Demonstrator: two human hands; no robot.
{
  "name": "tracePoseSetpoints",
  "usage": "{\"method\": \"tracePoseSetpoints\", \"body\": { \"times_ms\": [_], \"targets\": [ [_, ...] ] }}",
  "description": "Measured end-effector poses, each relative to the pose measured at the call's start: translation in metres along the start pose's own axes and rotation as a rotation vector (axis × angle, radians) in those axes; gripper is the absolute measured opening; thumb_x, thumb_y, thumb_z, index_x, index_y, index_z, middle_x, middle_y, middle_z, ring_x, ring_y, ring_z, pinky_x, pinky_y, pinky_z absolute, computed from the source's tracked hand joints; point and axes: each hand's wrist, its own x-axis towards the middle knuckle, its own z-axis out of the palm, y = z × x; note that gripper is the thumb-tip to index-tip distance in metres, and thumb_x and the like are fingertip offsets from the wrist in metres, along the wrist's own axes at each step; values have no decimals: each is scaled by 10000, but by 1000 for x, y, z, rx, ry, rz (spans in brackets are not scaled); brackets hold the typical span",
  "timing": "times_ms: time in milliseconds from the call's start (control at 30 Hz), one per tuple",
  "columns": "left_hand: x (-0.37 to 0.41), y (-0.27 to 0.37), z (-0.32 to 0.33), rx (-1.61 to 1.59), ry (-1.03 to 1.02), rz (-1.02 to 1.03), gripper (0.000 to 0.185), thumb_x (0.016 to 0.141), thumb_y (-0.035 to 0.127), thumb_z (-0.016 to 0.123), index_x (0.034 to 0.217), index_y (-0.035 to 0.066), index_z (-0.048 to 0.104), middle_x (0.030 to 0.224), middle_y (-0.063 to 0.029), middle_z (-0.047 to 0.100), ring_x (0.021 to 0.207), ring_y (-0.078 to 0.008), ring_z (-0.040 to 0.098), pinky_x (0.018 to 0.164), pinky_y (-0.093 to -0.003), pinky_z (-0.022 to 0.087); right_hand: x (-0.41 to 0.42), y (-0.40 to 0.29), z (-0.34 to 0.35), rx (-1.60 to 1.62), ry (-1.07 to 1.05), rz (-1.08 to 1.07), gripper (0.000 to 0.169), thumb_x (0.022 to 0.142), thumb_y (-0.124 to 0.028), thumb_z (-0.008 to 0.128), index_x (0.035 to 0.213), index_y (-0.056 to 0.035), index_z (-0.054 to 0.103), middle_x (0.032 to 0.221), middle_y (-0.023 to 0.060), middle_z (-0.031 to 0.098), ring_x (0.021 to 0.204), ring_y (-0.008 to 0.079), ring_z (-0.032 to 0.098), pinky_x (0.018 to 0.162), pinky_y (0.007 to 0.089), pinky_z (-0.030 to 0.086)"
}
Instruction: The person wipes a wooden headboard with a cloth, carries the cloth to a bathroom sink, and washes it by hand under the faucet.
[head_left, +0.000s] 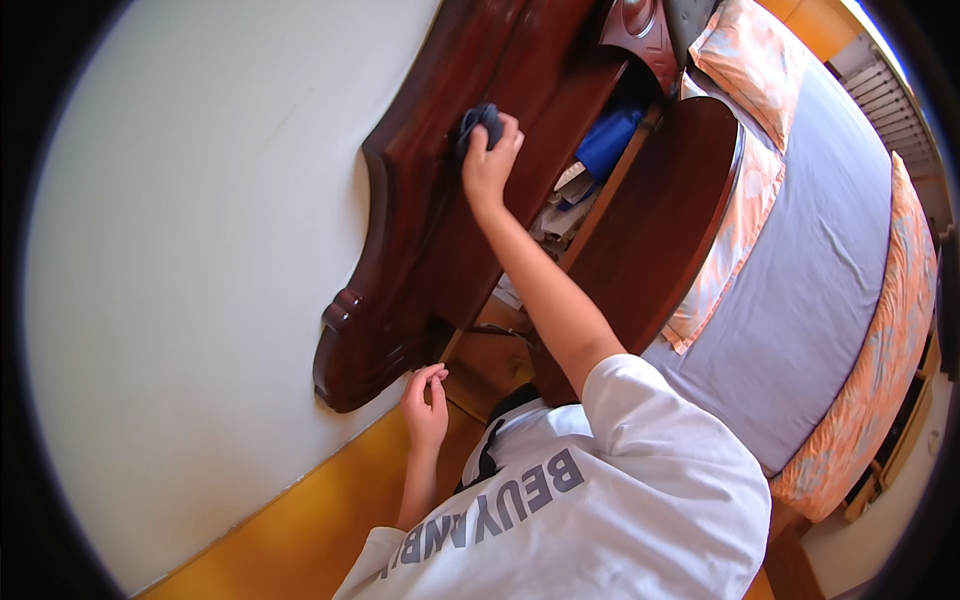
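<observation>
My right hand (491, 161) is closed around a bunched dark cloth (480, 126). It presses the cloth against the glossy dark-red wooden headboard (420, 202). Lower down, my left hand (426, 401) has loosely bent fingers, nothing visible in it, and hovers near the headboard's bottom corner. Whether its fingertips touch the wood, I cannot tell. Under my right forearm runs an uncovered storage compartment holding a blue fabric item (609, 142) and papers (562, 217). Beside this compartment is a dark-red panel (652, 202) with a rounded edge.
A bed with a grey-lavender sheet (795, 300) and orange-patterned pillows (754, 67) spreads to the right. An orange-patterned quilt (862, 375) lies along its far side. The white wall (187, 262) borders the headboard on the left, above a yellowish-brown floor (300, 525).
</observation>
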Motion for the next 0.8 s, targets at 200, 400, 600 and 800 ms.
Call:
{"method": "tracePoseSetpoints", "body": {
  "times_ms": [200, 400, 600, 800],
  "targets": [
    [-12, -8, 5, 20, -90, -41, 182, 919, 0, 512, 1056, -5, 632, 935, -126, 674, 870, -229, 662, 806, -307, 514, -102, 9, -14, 54, -266, 106, 326, 826, -107, 574, 1134, -27, 503, 1092, 196, 464, 997, 369, 512, 906, 403, 425],
    [-33, -14, -2, 58, -76, -74, 171, 933, 2, 511, 1057, -17, 626, 951, -110, 668, 886, -196, 654, 821, -294, 502, -78, 8, -11, -20, -97, -53, 327, 824, -126, 587, 1132, -36, 522, 1162, 193, 457, 1037, 394, 512, 901, 420, 437],
    [-77, -34, -7, 118, -48, -123, 156, 916, 24, 539, 1036, -5, 635, 942, -146, 673, 882, -270, 656, 803, -334, 506, -70, 49, -21, -31, 191, -42, 351, 846, -102, 567, 1182, -19, 509, 1184, 192, 442, 1099, 353, 471, 988, 423, 369],
    [-103, -53, 4, 8, 4, -273, 175, 914, 33, 536, 1054, -4, 634, 943, -154, 672, 868, -280, 656, 803, -333, 506, -75, 23, 5, 3, 61, -139, 344, 783, -51, 560, 1119, -2, 503, 1157, 218, 440, 1101, 382, 453, 1001, 422, 356]
  ]
}}
